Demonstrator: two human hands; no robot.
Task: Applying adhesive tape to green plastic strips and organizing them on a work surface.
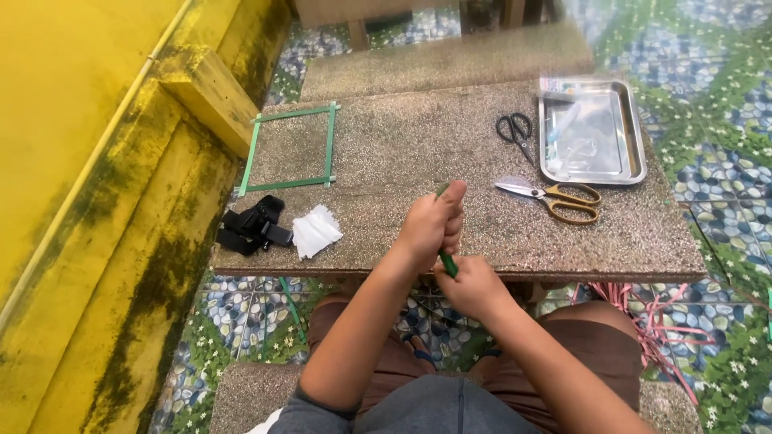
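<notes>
My left hand (433, 227) is closed in a fist around the upper part of a thin green strip (447, 262), whose tip shows above my thumb. Just below it, my right hand (473, 287) grips the lower end of the same strip. Both hands hover over the near edge of a speckled stone bench (402, 145). A square frame of green strips (291, 149) lies at the bench's far left.
Yellow-handled scissors (555, 198) and black-handled scissors (516, 133) lie right of my hands, beside a metal tray (635, 137). A black strap bundle (253, 225) and white folded paper (315, 231) sit at the left edge. Pink strips (643, 321) lie on the floor. A yellow wall (80, 161) stands left.
</notes>
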